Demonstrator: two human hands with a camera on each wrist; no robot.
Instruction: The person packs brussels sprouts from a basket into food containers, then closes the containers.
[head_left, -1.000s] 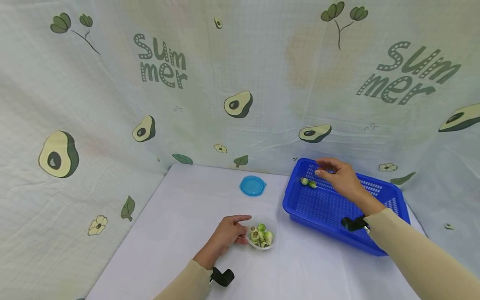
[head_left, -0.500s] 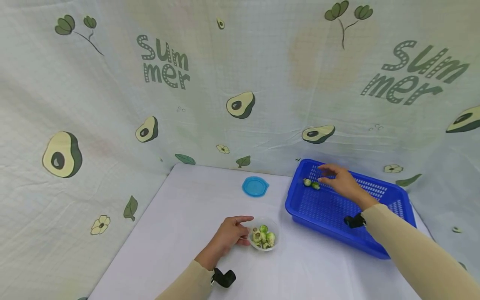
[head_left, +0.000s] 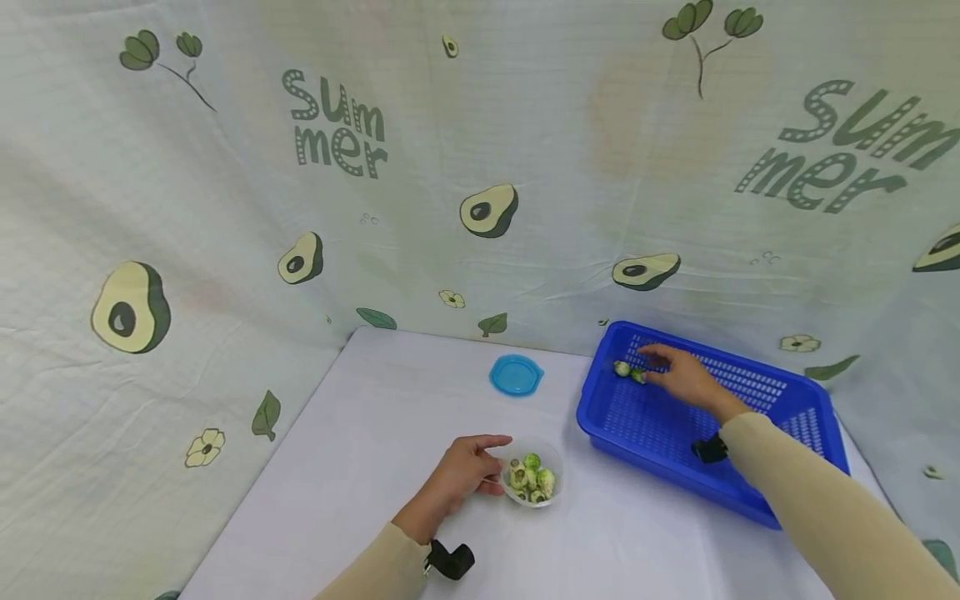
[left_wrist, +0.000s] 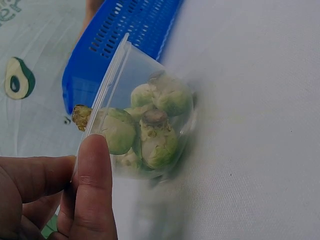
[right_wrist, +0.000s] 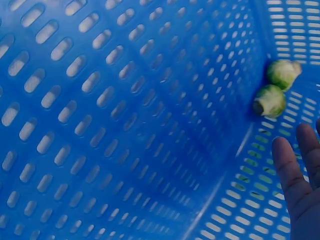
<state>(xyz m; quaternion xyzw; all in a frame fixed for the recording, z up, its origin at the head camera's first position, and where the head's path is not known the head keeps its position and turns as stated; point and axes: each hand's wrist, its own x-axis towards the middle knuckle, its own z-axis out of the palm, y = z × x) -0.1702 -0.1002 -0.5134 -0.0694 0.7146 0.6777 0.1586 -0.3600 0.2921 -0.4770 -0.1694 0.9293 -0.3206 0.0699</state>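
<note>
My left hand pinches the rim of a clear plastic tub between thumb and fingers, on the white table. Several Brussels sprouts fill the tub, and one shows its stem end above the rim in the left wrist view. My right hand reaches down into a blue perforated basket, its fingers parted and holding nothing. Two Brussels sprouts lie side by side at the basket's far left: one sprout and another. In the right wrist view the fingertips are close to them but apart.
Behind the tub a light-blue round lid lies flat on the table. A printed cloth hangs along the back and sides. The basket's raised walls stand around my right hand.
My right hand has lowered into the basket and come closer to the two sprouts. My left hand stays on the tub's rim. The head view has shifted slightly.
</note>
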